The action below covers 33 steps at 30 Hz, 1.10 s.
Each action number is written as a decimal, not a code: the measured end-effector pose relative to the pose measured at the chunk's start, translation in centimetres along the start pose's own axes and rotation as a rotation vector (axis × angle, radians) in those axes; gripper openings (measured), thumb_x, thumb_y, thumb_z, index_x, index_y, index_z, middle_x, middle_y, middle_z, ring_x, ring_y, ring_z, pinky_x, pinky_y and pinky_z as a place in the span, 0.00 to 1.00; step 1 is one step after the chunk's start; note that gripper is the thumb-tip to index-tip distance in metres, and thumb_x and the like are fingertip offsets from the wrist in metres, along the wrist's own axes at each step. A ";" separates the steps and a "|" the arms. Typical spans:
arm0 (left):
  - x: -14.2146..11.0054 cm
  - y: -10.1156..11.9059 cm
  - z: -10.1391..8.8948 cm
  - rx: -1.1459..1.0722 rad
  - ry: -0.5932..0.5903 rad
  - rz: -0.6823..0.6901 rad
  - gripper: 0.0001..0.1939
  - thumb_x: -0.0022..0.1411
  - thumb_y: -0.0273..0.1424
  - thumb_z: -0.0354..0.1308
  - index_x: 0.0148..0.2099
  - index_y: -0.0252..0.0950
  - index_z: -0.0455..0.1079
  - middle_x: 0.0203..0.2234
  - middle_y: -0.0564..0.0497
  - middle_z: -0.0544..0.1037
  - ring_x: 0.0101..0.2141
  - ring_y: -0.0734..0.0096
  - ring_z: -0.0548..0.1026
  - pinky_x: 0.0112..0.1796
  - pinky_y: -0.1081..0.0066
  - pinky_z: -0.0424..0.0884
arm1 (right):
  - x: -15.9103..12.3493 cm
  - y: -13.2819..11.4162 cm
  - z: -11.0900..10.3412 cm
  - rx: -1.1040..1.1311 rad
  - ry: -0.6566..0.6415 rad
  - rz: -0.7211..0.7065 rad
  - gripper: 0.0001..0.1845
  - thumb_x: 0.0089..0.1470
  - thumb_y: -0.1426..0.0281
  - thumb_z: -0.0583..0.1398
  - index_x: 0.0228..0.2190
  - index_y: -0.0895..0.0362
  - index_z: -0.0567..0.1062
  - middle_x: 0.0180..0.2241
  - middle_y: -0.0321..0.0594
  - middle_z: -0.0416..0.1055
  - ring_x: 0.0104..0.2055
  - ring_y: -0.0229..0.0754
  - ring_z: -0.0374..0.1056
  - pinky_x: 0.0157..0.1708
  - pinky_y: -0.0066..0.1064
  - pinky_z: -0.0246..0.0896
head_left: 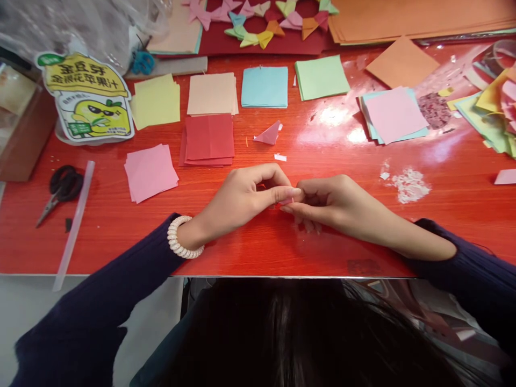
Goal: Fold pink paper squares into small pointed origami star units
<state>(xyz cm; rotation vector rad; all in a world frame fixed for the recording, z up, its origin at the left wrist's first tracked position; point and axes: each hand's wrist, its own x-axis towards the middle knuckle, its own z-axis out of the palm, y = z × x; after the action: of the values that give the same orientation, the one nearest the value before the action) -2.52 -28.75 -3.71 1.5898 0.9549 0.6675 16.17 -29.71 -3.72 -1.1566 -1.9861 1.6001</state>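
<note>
My left hand [250, 196] and my right hand [338, 201] meet above the near middle of the red table. Between their fingertips they pinch a small pink piece of paper [287, 201], mostly hidden by the fingers. Beyond them lies a folded pink paper piece [269, 133] with a pointed end, and a small white paper scrap [280, 157] is just nearer. To the left of my hands are a stack of red paper squares [209, 138] and a stack of pink paper squares [151, 173].
Yellow [157, 101], cream [212, 94], blue [265, 87] and green [322, 78] paper stacks form a row behind. Scissors [64, 185] and a translucent strip [74, 226] lie left. Folded-paper rings [264, 38] rest at the back. White crumbs [411, 185] lie right.
</note>
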 end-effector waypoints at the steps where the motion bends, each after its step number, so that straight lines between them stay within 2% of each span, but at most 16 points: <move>1: 0.0 0.0 0.0 -0.012 -0.002 -0.005 0.10 0.58 0.35 0.57 0.29 0.33 0.69 0.24 0.53 0.73 0.27 0.78 0.69 0.29 0.76 0.66 | 0.0 0.0 0.0 -0.022 0.006 -0.010 0.13 0.57 0.65 0.56 0.25 0.60 0.68 0.18 0.33 0.67 0.19 0.32 0.63 0.19 0.23 0.55; 6: 0.0 0.0 0.2 -0.061 -0.010 -0.028 0.10 0.58 0.35 0.57 0.29 0.32 0.68 0.24 0.53 0.72 0.27 0.78 0.69 0.29 0.77 0.65 | 0.0 -0.1 0.2 -0.059 0.020 -0.024 0.11 0.57 0.67 0.56 0.26 0.60 0.68 0.18 0.32 0.66 0.18 0.29 0.60 0.18 0.21 0.53; 13: 0.1 0.0 -0.1 -0.083 0.045 -0.077 0.10 0.56 0.34 0.59 0.30 0.32 0.69 0.24 0.54 0.72 0.24 0.81 0.68 0.26 0.79 0.65 | 0.3 0.2 0.0 0.232 0.032 0.085 0.14 0.55 0.65 0.59 0.23 0.60 0.66 0.16 0.33 0.66 0.16 0.30 0.61 0.16 0.20 0.54; 18: 0.1 0.1 -0.5 -0.091 0.005 -0.133 0.11 0.57 0.35 0.59 0.28 0.31 0.69 0.21 0.54 0.72 0.22 0.81 0.68 0.25 0.79 0.65 | 0.5 -0.1 -0.8 0.341 -0.111 0.117 0.12 0.54 0.64 0.60 0.28 0.61 0.72 0.24 0.36 0.72 0.23 0.33 0.68 0.23 0.22 0.64; 20: 0.1 0.1 -0.6 -0.081 -0.003 -0.133 0.11 0.57 0.35 0.59 0.28 0.31 0.69 0.22 0.53 0.73 0.22 0.81 0.68 0.24 0.79 0.65 | 0.6 -0.4 -1.1 0.343 -0.091 0.148 0.13 0.55 0.63 0.58 0.29 0.61 0.73 0.25 0.38 0.73 0.25 0.34 0.70 0.26 0.24 0.66; 23: 0.1 -0.1 -0.5 -0.042 -0.007 -0.114 0.12 0.57 0.36 0.58 0.29 0.31 0.67 0.24 0.52 0.74 0.23 0.80 0.68 0.24 0.78 0.64 | 0.7 -0.8 -1.2 0.315 0.015 0.128 0.14 0.56 0.62 0.58 0.29 0.61 0.72 0.24 0.39 0.73 0.24 0.34 0.69 0.26 0.25 0.66; 26: 0.0 -0.1 -0.2 -0.059 0.000 -0.068 0.10 0.57 0.35 0.58 0.31 0.32 0.67 0.26 0.52 0.74 0.25 0.79 0.69 0.25 0.78 0.66 | 0.7 -0.8 -0.9 0.320 0.056 0.088 0.12 0.55 0.64 0.59 0.27 0.61 0.72 0.22 0.37 0.71 0.23 0.34 0.69 0.25 0.24 0.66; 29: 0.0 -0.1 -0.1 -0.093 0.037 -0.011 0.08 0.59 0.34 0.56 0.37 0.33 0.68 0.28 0.51 0.74 0.28 0.77 0.72 0.28 0.77 0.68 | 0.8 -0.8 -0.7 0.376 0.061 0.090 0.10 0.55 0.67 0.59 0.27 0.61 0.71 0.24 0.36 0.72 0.24 0.33 0.69 0.25 0.23 0.66; 33: 0.0 -0.1 -0.4 0.071 0.062 0.089 0.08 0.63 0.29 0.51 0.40 0.35 0.71 0.32 0.51 0.74 0.33 0.77 0.72 0.37 0.74 0.69 | 0.8 -0.9 -0.5 0.378 0.015 0.112 0.08 0.53 0.68 0.60 0.28 0.61 0.72 0.24 0.38 0.73 0.26 0.35 0.71 0.28 0.24 0.67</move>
<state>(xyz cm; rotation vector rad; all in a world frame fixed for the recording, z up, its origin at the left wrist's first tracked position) -2.87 -28.59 -3.76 1.6901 0.9670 0.7557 15.74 -28.79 -2.92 -1.1365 -1.5392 1.9107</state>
